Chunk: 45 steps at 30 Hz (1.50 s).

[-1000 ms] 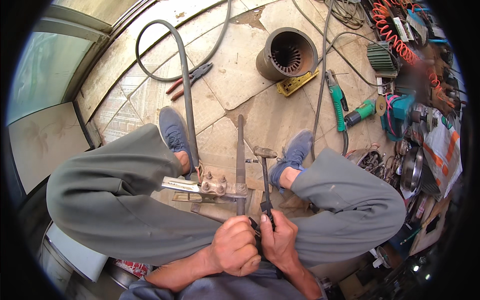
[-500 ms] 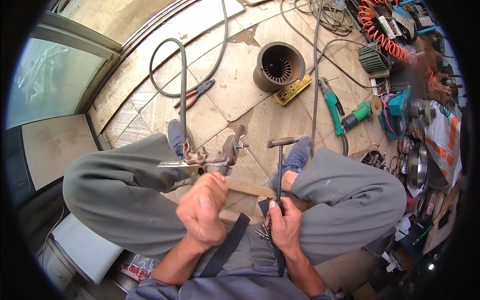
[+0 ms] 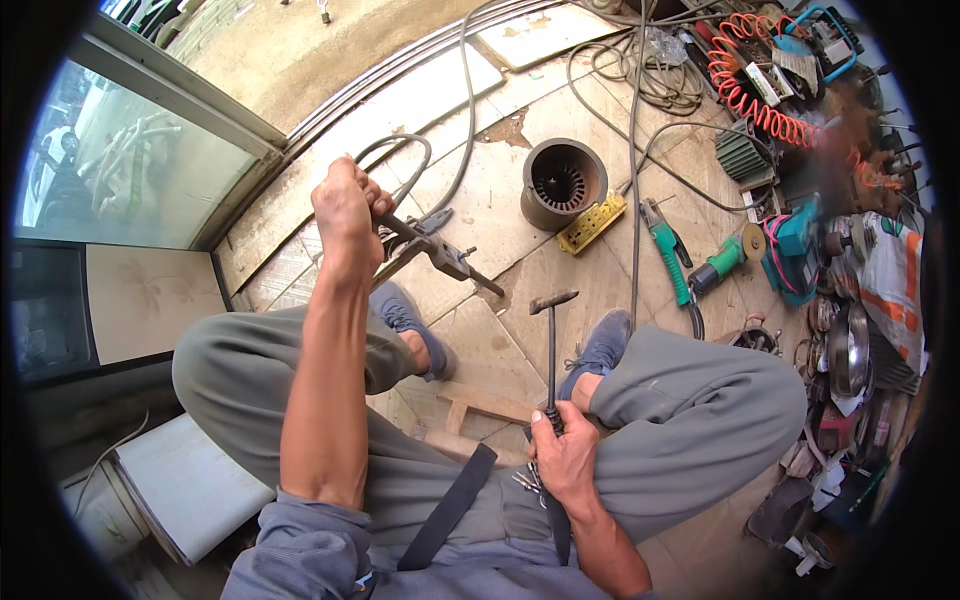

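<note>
My left hand (image 3: pixel 345 210) is closed on the dark bar of a metal clamp assembly (image 3: pixel 445 258), lifted forward at the left, with a thick cable (image 3: pixel 415 160) rising behind it. My right hand (image 3: pixel 567 450) grips a small hammer (image 3: pixel 553 355) by its handle, head up, above my lap. Keys (image 3: pixel 528 480) hang under that hand, beside a black strap (image 3: pixel 440 520). On the tiles behind the clamp, pliers are partly hidden.
A hollow iron cylinder (image 3: pixel 560 180) stands near a yellow power strip (image 3: pixel 590 225). A green torch (image 3: pixel 668 260), an angle grinder (image 3: pixel 720 265), cables and orange coiled hose (image 3: pixel 745 95) lie right. A glass door frame (image 3: pixel 230 115) is left; a white box (image 3: pixel 195 480) is lower left.
My left hand has lifted the clamp assembly from between my legs and carried it forward and left. My right hand stays low with the hammer.
</note>
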{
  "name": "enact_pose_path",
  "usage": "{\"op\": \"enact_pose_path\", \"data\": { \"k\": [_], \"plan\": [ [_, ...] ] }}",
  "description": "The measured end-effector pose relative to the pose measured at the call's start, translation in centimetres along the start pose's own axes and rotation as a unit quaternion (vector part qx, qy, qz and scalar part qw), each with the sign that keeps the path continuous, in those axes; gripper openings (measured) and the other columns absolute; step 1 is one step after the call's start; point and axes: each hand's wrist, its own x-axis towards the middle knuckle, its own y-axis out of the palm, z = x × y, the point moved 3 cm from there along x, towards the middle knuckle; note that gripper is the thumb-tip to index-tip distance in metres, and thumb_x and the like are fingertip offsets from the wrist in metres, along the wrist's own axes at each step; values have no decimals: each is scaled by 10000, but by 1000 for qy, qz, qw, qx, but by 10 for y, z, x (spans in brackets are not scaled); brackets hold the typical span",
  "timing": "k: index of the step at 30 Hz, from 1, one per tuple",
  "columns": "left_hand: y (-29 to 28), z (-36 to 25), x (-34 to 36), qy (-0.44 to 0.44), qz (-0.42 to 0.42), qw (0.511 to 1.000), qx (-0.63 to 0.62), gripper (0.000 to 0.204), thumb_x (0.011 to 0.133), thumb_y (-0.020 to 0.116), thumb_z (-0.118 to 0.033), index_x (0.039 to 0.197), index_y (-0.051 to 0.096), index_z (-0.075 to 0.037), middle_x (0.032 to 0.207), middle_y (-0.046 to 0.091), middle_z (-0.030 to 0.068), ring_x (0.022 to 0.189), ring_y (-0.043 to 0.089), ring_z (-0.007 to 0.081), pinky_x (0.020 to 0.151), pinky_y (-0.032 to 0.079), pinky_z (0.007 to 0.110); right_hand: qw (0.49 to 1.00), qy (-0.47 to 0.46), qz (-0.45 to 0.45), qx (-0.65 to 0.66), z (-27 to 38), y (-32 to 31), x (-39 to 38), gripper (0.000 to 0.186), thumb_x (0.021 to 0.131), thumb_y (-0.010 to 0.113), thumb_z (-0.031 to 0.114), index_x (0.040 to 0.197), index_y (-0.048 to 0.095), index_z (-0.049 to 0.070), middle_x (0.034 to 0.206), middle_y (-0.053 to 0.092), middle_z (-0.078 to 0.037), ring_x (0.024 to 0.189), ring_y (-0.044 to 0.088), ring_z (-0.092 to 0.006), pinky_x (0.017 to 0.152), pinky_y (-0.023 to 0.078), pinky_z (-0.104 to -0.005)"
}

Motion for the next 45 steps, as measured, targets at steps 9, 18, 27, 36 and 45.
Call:
{"op": "enact_pose_path", "data": {
  "k": [9, 18, 27, 36, 45],
  "plan": [
    [42, 10, 49, -42, 33, 997, 51, 332, 1002, 428, -198, 678, 391, -135, 558, 335, -27, 465, 284, 94, 441, 294, 299, 1000, -20, -1, 10, -5, -1, 2, 124, 945, 630, 91, 912, 622, -29, 606, 592, -22, 522, 559, -75, 483, 429, -265],
    [138, 27, 49, -80, 77, 988, 105, 271, 968, 429, -165, 701, 384, -141, 511, 293, -47, 418, 254, 92, 443, 276, 301, 997, 33, -24, 63, -5, -15, 4, 134, 943, 631, 96, 914, 623, -34, 590, 591, -27, 517, 568, -85, 488, 440, -264],
    [190, 36, 44, -86, 126, 980, 125, 298, 985, 426, -181, 695, 367, -146, 535, 304, -54, 438, 266, 89, 444, 284, 290, 993, 89, -24, 74, -8, -19, 10, 197, 900, 696, 161, 917, 649, -30, 651, 640, -118, 567, 626, -202, 559, 481, -359],
    [205, 42, 36, -65, 138, 976, 156, 265, 963, 430, -173, 704, 398, -121, 546, 308, -20, 439, 289, 116, 460, 289, 318, 993, 72, -26, 94, -16, -15, 13, 186, 902, 700, 138, 889, 644, -38, 648, 638, -124, 568, 613, -179, 561, 482, -350],
    [224, 43, 63, -92, 131, 973, 169, 235, 961, 393, -120, 727, 376, -124, 564, 311, -20, 442, 282, 107, 444, 270, 310, 997, 40, -1, 61, -15, -14, 17, 147, 952, 632, 109, 966, 617, -37, 597, 593, -28, 523, 554, -80, 490, 432, -267]
  ]
}}
